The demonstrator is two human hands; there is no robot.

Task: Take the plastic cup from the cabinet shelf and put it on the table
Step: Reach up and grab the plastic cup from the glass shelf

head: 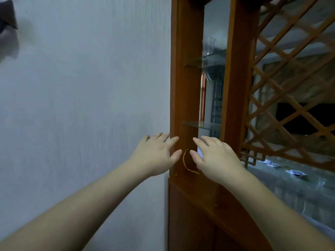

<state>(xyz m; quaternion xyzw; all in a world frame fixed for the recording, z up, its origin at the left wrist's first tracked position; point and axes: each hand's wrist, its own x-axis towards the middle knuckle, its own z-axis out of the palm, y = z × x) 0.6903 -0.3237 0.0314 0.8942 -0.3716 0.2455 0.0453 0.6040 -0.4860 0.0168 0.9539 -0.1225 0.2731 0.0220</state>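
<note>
One clear plastic cup (208, 46) stands upright on the upper glass shelf (204, 60) of a wooden cabinet (183, 87), well above both hands. There are two glass shelves in view in the narrow open bay: the upper one bearing the cup, and a lower glass shelf (199, 124) that carries nothing I can make out. Two wooden uprights frame this bay, and to the right of them a diagonal wooden lattice panel (290, 84) fills the rest of the cabinet front. A pale wall (81, 96) takes up the left half of the view, and one dark object (8, 28), blurred, hangs on it at the top left corner.

Two bare hands reach forward, palms down, side by side and close to each other but not touching. The left hand (157, 156) is spread flat with the fingers loosely extended and slightly apart; its fingertips lie over the edge of the left upright, though whether they actually touch the wood cannot be told. It holds nothing. The right hand (215, 158) is likewise released, fingers stretched forward and a little parted, hovering in front of the bay just below the lower glass shelf, and it grasps nothing. Between the two thumbs a single thin yellowish cord (185, 162) curls against the wood of the cabinet. Beyond the lattice, on a grey surface (299, 187) at the right, a few white scraps of paper (295, 173) lie scattered, too blurred to count exactly
</note>
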